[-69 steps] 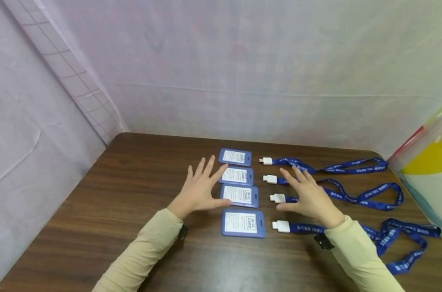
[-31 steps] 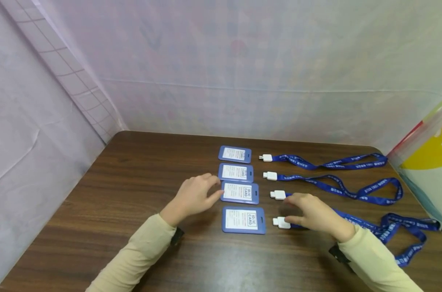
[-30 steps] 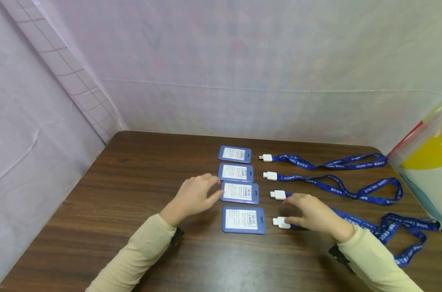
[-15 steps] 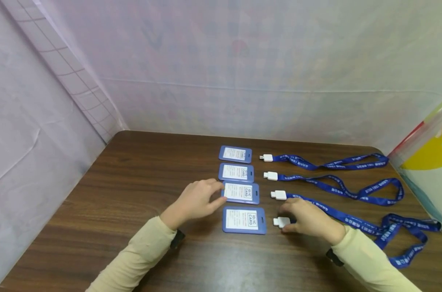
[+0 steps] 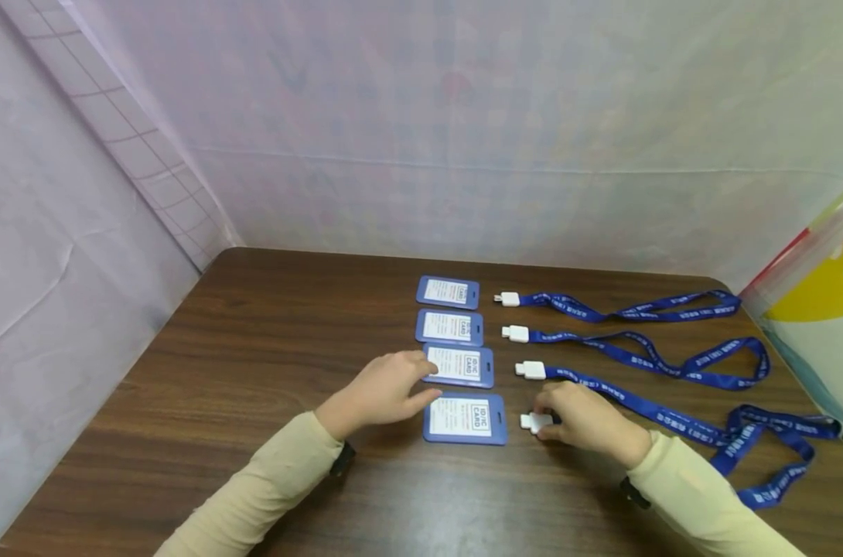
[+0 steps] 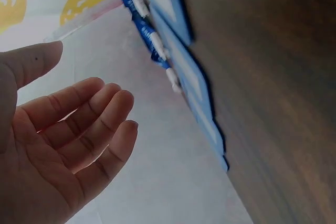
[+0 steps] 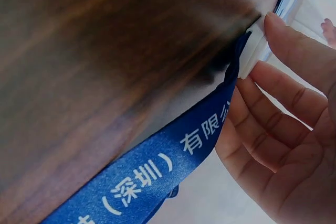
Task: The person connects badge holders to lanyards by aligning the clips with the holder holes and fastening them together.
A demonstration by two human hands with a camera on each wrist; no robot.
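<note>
My right hand (image 5: 585, 418) pinches the white plastic clip (image 5: 535, 422) of the nearest lanyard between thumb and fingers. In the right wrist view its blue printed strap (image 7: 184, 135) trails away from that clip (image 7: 254, 48). My left hand (image 5: 383, 391), fingers loosely bent and holding nothing, hovers by the left edges of the two nearest blue card holders, its thumb overlapping the corner of the nearest holder (image 5: 463, 418). The left wrist view shows this palm (image 6: 47, 166) with nothing in it. The second-nearest holder (image 5: 459, 365) is partly covered by my left fingertips.
Two more blue card holders, one at the back (image 5: 447, 292) and one below it (image 5: 449, 327), continue the column. Right of them lie three other lanyards, with white clips (image 5: 530, 370) pointing left. All rest on a brown wooden table (image 5: 289, 325) backed by a pale curtain (image 5: 394, 139).
My right hand has come down from above the lanyards and taken hold of the nearest clip. My left hand has lowered, its spread fingers relaxing, and shifted slightly toward the nearest card holder.
</note>
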